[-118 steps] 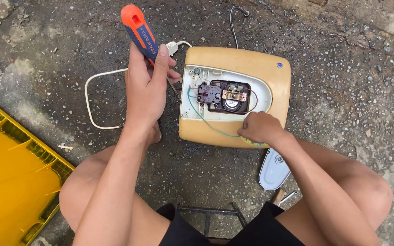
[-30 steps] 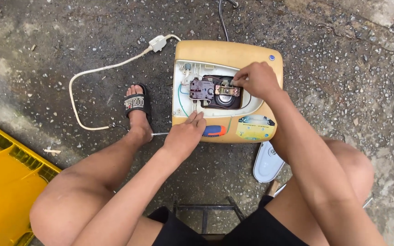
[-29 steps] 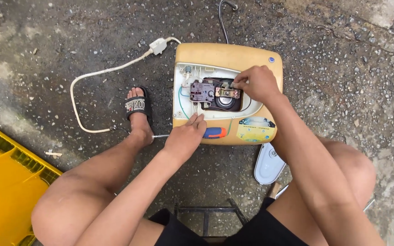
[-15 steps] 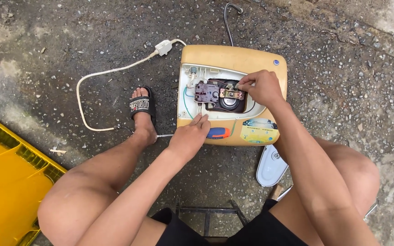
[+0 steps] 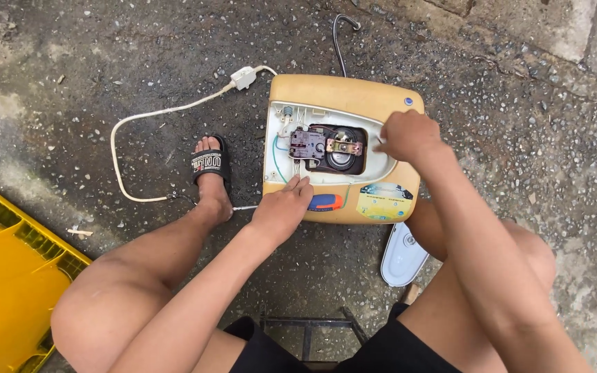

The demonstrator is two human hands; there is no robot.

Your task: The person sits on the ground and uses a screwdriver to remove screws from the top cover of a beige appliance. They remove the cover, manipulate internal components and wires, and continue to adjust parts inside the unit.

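A tan appliance casing [image 5: 354,93] lies on the concrete with its cover off, showing a white inner shell [image 5: 281,148] and a dark switch and motor part [image 5: 329,146]. My left hand [image 5: 283,207] rests on the casing's near edge, fingers over an orange and blue screwdriver [image 5: 326,202] that lies there. My right hand [image 5: 409,135] is at the right rim of the opening, fingers curled at the white shell; what they pinch is hidden.
A white power cord [image 5: 139,131] with a plug [image 5: 243,76] loops to the left past my sandalled foot [image 5: 209,166]. A yellow crate [image 5: 8,276] fills the lower left. A white cover piece [image 5: 402,255] lies by my right knee. A metal stool frame [image 5: 305,324] sits below.
Earlier my left hand held the screwdriver up in the air; it now lies on the casing under that hand. My right hand shifted from the dark part to the opening's right rim.
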